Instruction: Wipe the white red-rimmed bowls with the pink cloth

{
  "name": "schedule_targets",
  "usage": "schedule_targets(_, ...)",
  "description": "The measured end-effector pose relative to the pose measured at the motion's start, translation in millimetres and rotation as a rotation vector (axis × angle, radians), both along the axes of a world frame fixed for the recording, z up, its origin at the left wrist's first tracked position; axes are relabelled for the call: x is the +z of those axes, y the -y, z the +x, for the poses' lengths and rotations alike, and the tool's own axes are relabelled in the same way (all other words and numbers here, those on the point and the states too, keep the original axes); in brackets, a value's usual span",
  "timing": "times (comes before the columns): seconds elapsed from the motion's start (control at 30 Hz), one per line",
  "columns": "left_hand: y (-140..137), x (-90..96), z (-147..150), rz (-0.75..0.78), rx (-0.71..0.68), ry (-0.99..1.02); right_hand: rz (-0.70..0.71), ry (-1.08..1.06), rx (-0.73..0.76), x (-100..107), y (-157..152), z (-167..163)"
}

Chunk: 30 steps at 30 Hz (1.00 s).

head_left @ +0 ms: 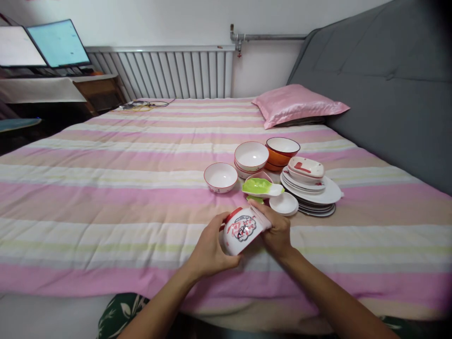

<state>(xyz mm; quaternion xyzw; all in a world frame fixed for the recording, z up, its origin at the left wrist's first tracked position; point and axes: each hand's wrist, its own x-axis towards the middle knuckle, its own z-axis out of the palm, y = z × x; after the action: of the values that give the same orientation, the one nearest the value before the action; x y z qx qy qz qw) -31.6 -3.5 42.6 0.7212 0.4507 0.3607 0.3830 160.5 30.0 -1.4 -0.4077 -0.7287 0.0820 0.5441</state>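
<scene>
Low over the near part of the bed, a white bowl (240, 232) with a red and black flower print is tipped on its side. My left hand (212, 247) grips it by the base and side, thumb underneath. A pale cloth (260, 217) is pinched in my right hand (277, 231) and pressed over the bowl's rim. Just beyond my hands lie a green and white leaf-shaped dish (260, 187) and a small white dish (283, 204). A single white bowl (221, 177) stands to the left of a stack of white bowls (251, 156).
Orange bowls (278, 157) are stacked behind. To the right, a rectangular dish (306, 168) tops a pile of plates (332, 190). A pink pillow (298, 104) lies by the grey headboard (374, 80). Cables (146, 104) rest at the bed's far left, near a desk with monitors (58, 43).
</scene>
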Motion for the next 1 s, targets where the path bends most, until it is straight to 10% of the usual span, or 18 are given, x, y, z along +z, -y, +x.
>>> schedule_targets(0.43, 1, -3.4, 0, 0.024, -0.058, 0.083, 0.416, 0.472, 0.037, 38, 22, -15)
schedule_targets(1.0, 1, 1.2, 3, -0.018, -0.019, 0.018, 0.195, 0.124, 0.152, 25, 8, -11)
